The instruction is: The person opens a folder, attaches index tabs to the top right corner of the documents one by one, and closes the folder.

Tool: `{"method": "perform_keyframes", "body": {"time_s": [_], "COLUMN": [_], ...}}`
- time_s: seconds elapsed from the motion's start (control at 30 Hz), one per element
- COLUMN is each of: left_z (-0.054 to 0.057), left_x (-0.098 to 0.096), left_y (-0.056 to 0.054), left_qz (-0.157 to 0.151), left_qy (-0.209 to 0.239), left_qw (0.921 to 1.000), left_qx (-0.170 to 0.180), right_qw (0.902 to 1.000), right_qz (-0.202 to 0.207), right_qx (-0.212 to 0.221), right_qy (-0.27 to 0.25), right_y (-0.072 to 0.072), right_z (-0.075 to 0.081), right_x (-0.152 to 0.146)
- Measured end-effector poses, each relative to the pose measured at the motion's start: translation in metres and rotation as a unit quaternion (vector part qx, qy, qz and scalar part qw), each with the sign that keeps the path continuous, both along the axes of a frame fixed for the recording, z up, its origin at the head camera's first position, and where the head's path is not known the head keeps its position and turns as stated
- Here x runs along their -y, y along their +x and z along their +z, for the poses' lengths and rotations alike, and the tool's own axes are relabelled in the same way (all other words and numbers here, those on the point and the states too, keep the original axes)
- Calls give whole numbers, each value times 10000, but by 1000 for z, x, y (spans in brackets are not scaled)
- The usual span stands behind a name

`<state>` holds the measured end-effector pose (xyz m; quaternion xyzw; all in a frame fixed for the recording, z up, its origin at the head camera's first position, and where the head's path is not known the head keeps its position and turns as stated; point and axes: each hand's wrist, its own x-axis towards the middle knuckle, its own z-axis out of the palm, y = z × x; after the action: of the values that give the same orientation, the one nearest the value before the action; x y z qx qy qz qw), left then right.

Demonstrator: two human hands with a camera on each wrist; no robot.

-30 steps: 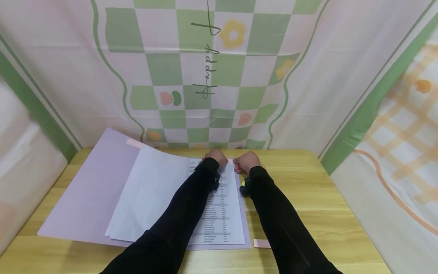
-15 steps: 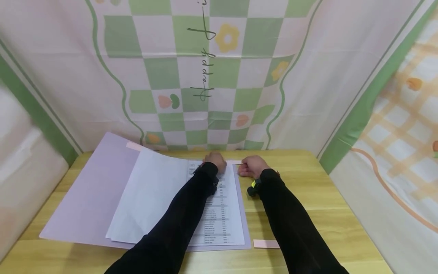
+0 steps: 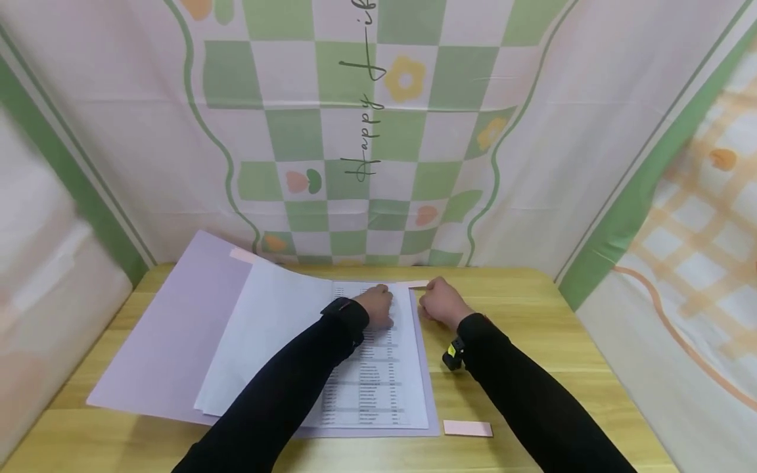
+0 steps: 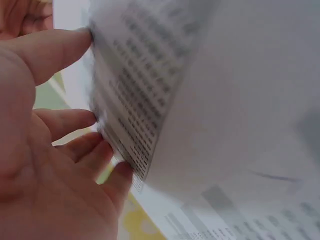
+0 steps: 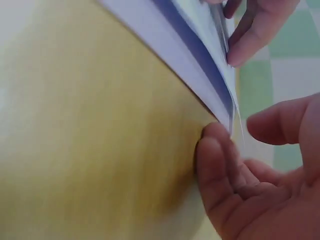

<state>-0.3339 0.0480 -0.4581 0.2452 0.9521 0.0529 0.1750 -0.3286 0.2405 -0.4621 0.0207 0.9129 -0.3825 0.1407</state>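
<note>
A lilac folder [image 3: 160,341] lies spread on the wooden table, with a plain white page turned left and a printed sheet [image 3: 378,387] on its right side. My left hand [image 3: 376,307] is over the upper part of the printed sheet. In the left wrist view, its spread thumb and fingertips [image 4: 122,172] touch the edge of a raised page. My right hand [image 3: 442,303] is at the folder's top right corner beside a pale pink strip [image 3: 414,284] jutting out there. Its fingers bend at the corner, with the thumb apart from them in the right wrist view.
Another pink strip [image 3: 467,428] lies on the table [image 3: 520,368] near the folder's lower right corner. A third pink piece [image 3: 242,255] shows at the top of the left cover. A checkered curtain [image 3: 349,141] hangs behind the table.
My left hand has shifted down from the sheet's top edge and its fingers have spread. My right hand has moved right, and the pink strip there shows more.
</note>
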Motion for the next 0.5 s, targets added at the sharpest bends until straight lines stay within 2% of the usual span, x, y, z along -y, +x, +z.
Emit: {"method": "perform_keyframes", "body": {"time_s": [0.07,0.17,0.23,0.33,0.43,0.5], "left_z": [-1,1,3,2,4,10], "left_x": [-1,-2,-3,-2,1,6], "left_y": [9,22,31,44,61,75], "left_qz": [6,81,149,194,240,219], "left_qy": [-131,-338,-456,-601,-604,-528], "left_qw": [9997,9984,9976,9973,9976,9982], "left_qx": [-198,-453,-504,-386,-248,-155], "right_qw": [9966,9840,9791,9722,9629,9581], "right_qz": [374,940,1205,1535,1874,2019], "right_qx": [-309,-744,-780,-740,-800,-847], "right_qy": [667,1316,1438,1606,1768,1849], "right_y": [7,21,32,50,67,79], "right_z": [2,8,14,20,23,24], "right_x": [0,3,7,14,20,22]}}
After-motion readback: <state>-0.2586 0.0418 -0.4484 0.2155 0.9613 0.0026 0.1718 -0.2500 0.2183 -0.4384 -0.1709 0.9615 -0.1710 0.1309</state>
